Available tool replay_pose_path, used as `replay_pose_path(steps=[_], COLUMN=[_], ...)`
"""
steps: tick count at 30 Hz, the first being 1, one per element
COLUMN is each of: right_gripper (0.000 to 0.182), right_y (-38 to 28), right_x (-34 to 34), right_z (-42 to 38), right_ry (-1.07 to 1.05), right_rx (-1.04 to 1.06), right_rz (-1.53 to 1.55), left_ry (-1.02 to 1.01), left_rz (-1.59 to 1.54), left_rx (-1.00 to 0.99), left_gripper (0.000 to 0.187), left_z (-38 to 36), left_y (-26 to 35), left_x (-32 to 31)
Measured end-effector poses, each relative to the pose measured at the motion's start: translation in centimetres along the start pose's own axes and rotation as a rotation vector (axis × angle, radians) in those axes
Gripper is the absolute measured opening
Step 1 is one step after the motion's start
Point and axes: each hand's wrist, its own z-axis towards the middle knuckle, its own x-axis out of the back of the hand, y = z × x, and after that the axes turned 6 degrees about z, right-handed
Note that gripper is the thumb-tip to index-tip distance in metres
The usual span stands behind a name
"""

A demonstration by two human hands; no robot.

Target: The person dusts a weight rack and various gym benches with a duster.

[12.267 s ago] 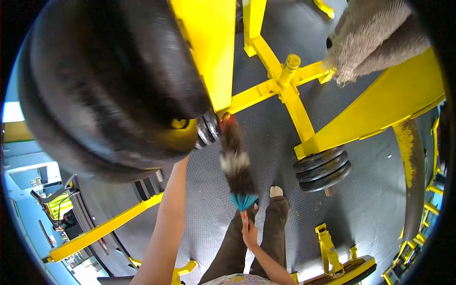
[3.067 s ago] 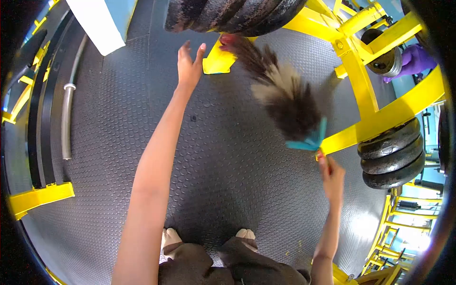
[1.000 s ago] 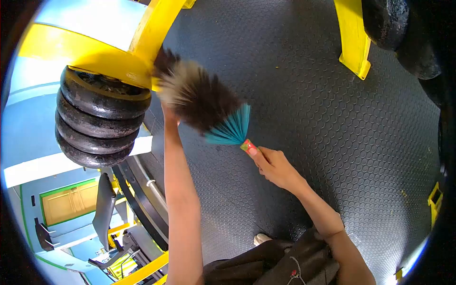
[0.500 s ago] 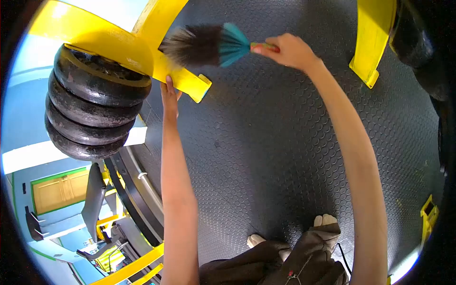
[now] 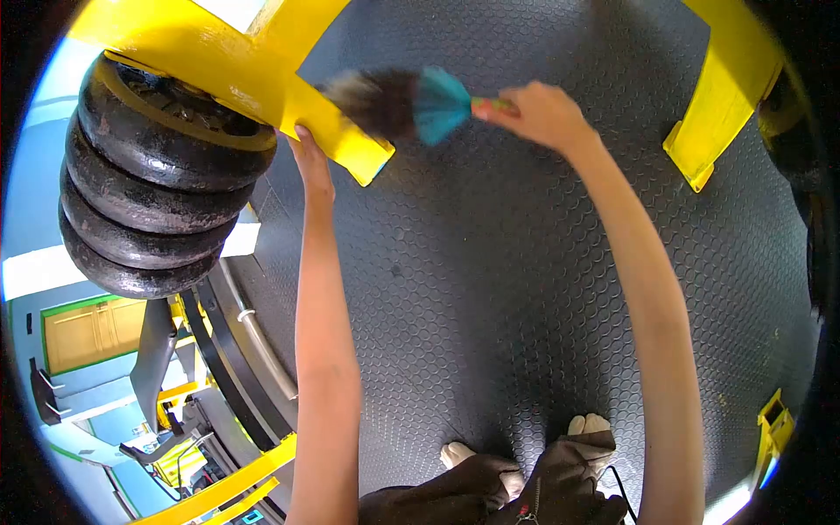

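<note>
My right hand (image 5: 544,115) is closed round the short handle of a duster (image 5: 442,105) with teal, black and grey bristles. The blurred bristle tips overlap the foot of a yellow metal frame (image 5: 328,127). My left hand (image 5: 312,166) grips the lower edge of that frame, with a fingertip showing on its face and the other fingers largely hidden. Just left of this hand, several thick black weight plates (image 5: 166,166) hang in a row on the frame, their surfaces scuffed.
Black rubber flooring (image 5: 490,289) with a raised round pattern lies below. Another yellow frame leg (image 5: 709,114) stands at the upper right, with dark plates beside it. Gym equipment (image 5: 201,420) with yellow bars and a pale pipe (image 5: 262,346) are at the lower left.
The duster and my right hand have moved slightly down and to the right. My left hand stays at the frame's edge. The view has shifted a little.
</note>
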Motion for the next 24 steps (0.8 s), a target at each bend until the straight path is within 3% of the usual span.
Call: replay_pose_path(steps=[3,6,10,12,13,16,18,20,22,24], right_gripper=[0.065,0.055,0.048,0.048,0.049,0.052,0.05,0.046,0.041,0.041], right_y=[-2.1,-4.9,-9.5,-10.3,-10.2,-8.7,-7.5,-7.5,-9.6,-11.1], right_x=[-1.8,-1.1,6.1,8.8,10.1,11.7,11.8,10.7,9.3,9.1], right_z=[-5.2,-9.4,-9.4,-9.0,-9.0,-9.6,-10.0,-10.7,-12.1,-13.4], right_ry=[-0.162,-0.086,0.1,0.211,0.212,0.26,0.434,0.525,0.484,0.264], right_rx=[-0.163,-0.213,-0.139,-0.065,-0.107,-0.196,-0.355,-0.32,-0.229,-0.218], right_rz=[0.039,0.247,0.258,0.226,0.217,0.222,0.262,0.213,0.316,0.367], left_ry=[0.088,0.099,-0.06,-0.119,-0.113,-0.033,-0.026,-0.028,-0.02,0.004], left_rz=[0.014,0.122,0.258,0.341,0.232,0.19,0.198,0.194,0.172,0.159], left_rx=[-0.014,0.001,-0.034,0.048,0.201,0.261,0.266,0.27,0.295,0.243], left_gripper=[0.065,0.058,0.063,0.062,0.061,0.053,0.054,0.055,0.058,0.059], left_z=[-0.5,-1.2,0.1,0.0,-1.3,-2.1,-2.2,-2.1,-2.0,-2.0], left_y=[-0.3,0.6,-0.3,0.5,3.4,5.5,5.7,5.5,5.0,4.4], left_x=[-0.6,-0.9,1.7,2.0,0.8,-0.1,-0.1,-0.2,0.1,0.1])
